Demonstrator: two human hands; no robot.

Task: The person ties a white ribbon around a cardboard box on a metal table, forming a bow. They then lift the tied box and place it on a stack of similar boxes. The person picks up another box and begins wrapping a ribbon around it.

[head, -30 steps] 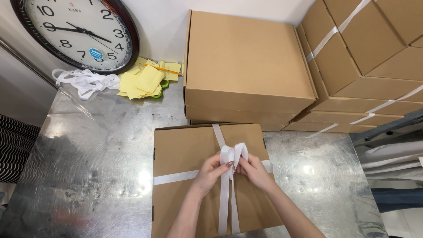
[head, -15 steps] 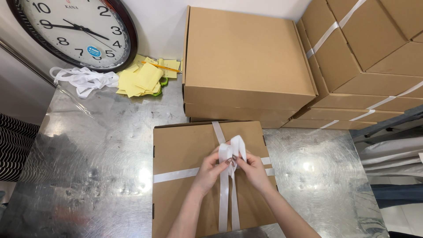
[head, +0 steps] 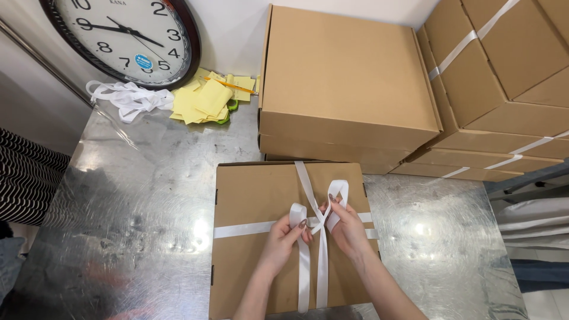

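A flat brown cardboard box (head: 255,195) lies on the metal table (head: 136,195) right in front of me, crossed by a white ribbon (head: 243,229). My left hand (head: 283,242) pinches one white loop of the ribbon above the box's middle. My right hand (head: 348,228) pinches the other loop, which stands up a little higher. The loops cross between my fingers where the bands meet. Two loose ribbon tails (head: 313,278) hang down over the lid toward me.
Two plain brown boxes (head: 347,89) are stacked behind the tied one. More ribbon-tied boxes (head: 504,65) pile up at the right. A round wall clock (head: 121,35), a heap of white ribbon (head: 127,98) and yellow paper notes (head: 204,101) sit at the back left.
The two ribbon loops have been drawn apart and stand larger, with my hands shifted slightly toward me. The view has tilted down a little.
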